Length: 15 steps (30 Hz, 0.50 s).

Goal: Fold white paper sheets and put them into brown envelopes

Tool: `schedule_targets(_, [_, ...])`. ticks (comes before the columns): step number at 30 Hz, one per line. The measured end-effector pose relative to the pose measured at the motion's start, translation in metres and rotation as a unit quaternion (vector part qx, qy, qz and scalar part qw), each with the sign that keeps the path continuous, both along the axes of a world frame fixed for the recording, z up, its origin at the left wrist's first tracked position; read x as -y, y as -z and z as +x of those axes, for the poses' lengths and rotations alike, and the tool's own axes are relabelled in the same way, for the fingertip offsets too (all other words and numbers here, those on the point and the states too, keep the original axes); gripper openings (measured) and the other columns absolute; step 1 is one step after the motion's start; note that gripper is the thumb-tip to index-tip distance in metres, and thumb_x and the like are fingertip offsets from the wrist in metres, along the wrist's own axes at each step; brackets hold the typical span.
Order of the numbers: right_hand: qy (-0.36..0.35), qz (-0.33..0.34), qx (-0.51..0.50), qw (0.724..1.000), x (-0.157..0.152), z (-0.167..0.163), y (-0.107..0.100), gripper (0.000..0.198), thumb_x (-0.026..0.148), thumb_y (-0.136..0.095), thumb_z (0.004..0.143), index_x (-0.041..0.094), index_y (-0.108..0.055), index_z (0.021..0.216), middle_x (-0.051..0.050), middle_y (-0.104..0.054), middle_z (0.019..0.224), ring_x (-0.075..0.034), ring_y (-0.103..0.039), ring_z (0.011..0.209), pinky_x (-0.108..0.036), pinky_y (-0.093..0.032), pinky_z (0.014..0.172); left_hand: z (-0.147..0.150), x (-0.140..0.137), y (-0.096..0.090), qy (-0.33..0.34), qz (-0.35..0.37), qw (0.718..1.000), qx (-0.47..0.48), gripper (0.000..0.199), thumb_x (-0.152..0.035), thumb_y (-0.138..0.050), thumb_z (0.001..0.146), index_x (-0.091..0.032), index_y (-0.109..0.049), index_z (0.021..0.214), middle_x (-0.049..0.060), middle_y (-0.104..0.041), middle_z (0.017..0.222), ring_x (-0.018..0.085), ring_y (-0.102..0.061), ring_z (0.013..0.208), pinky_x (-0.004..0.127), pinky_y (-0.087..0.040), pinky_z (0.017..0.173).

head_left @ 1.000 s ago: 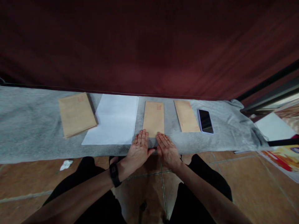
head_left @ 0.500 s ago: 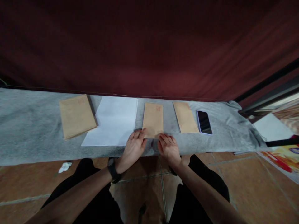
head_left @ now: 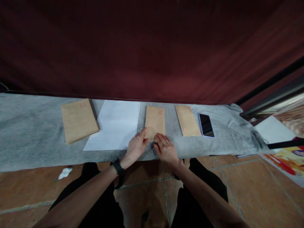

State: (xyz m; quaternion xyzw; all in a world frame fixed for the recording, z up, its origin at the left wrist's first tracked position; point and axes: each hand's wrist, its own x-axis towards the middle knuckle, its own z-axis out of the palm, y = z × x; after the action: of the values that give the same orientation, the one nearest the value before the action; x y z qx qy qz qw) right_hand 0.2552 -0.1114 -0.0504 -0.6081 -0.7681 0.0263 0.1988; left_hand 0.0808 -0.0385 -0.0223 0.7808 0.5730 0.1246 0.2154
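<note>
A small brown paper envelope (head_left: 155, 120) with red print near its top lies upright before me on the grey cloth. My left hand (head_left: 137, 146) grips its lower left corner, fingers curled at the edge. The fingers of my right hand (head_left: 167, 151) are stretched out and rest flat across the envelope's bottom edge, partly hiding it. Beside my left hand lies a stack of white paper (head_left: 116, 125). To the right of my right hand, a second brown envelope (head_left: 187, 121) lies at a slant.
A thicker pile of brown envelopes (head_left: 79, 121) overlaps the white paper's left side. A phone (head_left: 206, 125) with a dark screen lies at the right. The grey cloth (head_left: 228, 133) covers a narrow surface against a dark red curtain (head_left: 152, 57). Below is a tiled floor (head_left: 261, 183).
My right hand has moved left from the envelope's lower right corner onto its bottom edge, its fingers now flatter. My left hand has stayed at the lower left corner.
</note>
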Motion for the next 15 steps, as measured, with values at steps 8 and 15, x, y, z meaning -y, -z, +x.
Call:
schedule_targets(8, [0.056, -0.029, 0.012, 0.998, -0.011, 0.001, 0.006, 0.052, 0.035, -0.035, 0.106, 0.017, -0.037, 0.156, -0.011, -0.039, 0.159, -0.026, -0.038, 0.147, -0.049, -0.03, 0.121, 0.003, 0.008, -0.004, 0.031, 0.061, 0.993, -0.094, 0.048, -0.026, -0.045, 0.098, -0.015, -0.044, 0.145, 0.015, -0.072, 0.115, 0.025, -0.072, 0.093, 0.035, -0.055, 0.079])
schedule_targets(15, [0.049, -0.026, 0.02, 0.998, -0.028, 0.006, 0.01, 0.052, 0.028, -0.034, 0.105, 0.016, -0.036, 0.156, -0.012, -0.039, 0.16, -0.025, -0.034, 0.15, -0.05, -0.027, 0.123, 0.022, 0.018, 0.017, 0.182, 0.184, 0.965, -0.034, 0.052, -0.017, -0.035, 0.098, -0.009, -0.038, 0.149, 0.019, -0.052, 0.148, 0.026, -0.047, 0.14, 0.045, -0.04, 0.114])
